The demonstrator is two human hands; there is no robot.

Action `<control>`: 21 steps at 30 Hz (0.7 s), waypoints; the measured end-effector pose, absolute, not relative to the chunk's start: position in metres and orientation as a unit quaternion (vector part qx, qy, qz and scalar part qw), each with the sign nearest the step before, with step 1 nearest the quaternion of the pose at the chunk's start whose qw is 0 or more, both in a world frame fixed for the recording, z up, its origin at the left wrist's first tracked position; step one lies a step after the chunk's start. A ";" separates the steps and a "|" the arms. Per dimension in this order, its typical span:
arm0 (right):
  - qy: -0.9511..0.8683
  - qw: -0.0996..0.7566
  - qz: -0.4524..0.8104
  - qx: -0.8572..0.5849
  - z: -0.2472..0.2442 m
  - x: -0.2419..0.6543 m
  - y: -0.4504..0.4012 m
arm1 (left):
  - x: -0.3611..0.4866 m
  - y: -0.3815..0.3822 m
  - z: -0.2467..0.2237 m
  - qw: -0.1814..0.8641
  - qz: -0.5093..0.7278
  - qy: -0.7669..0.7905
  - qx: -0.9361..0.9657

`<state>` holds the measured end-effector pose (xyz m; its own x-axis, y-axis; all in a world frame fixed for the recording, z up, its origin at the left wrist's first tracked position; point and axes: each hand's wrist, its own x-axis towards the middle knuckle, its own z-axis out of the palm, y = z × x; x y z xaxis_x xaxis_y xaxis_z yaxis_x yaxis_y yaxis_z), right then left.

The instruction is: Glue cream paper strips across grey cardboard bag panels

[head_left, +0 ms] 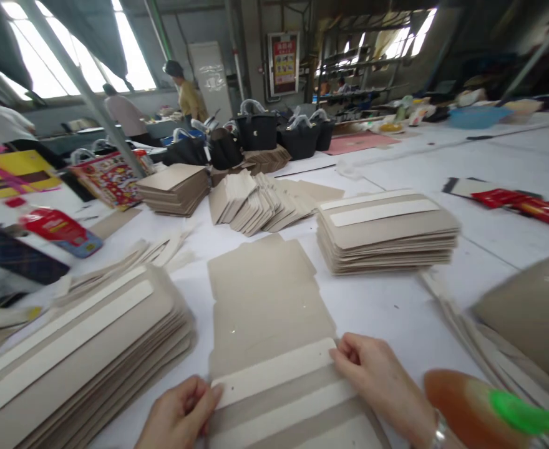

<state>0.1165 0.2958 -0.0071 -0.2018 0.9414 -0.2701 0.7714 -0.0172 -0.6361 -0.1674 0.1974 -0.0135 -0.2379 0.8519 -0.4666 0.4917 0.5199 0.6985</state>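
Observation:
In the head view, a white strip (277, 369) lies across a beige panel (260, 403) right in front of me. My left hand (181, 411) pinches the strip's left end between thumb and finger. At its right end, my right hand (380, 374), with a bracelet on the wrist, is closed in a pinch too. A second white strip (286, 416) lies nearer to me on the same panel. Beyond it, overlapping beige panels (262, 287) extend away over the white table. Small dark dots show near the ends of the pinched strip.
Panel stacks with white strips stand at left (129, 330) and back right (389, 231). Near my right forearm lies an orange-brown object with a green tip (513, 411). A red bottle (59, 227) lies left. Black handbags (256, 131) stand behind; people work farther off.

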 end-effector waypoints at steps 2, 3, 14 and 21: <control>-0.701 0.104 0.347 -0.615 -0.012 0.118 0.297 | -0.165 0.198 -0.009 0.420 0.223 0.761 0.441; -0.705 0.096 0.343 -0.613 -0.014 0.118 0.298 | -0.164 0.197 -0.008 0.415 0.231 0.762 0.439; -0.718 0.046 0.334 -0.609 -0.025 0.123 0.302 | -0.160 0.196 -0.002 0.383 0.229 0.777 0.444; -0.726 0.048 0.334 -0.600 -0.037 0.128 0.302 | -0.161 0.195 -0.004 0.372 0.214 0.782 0.452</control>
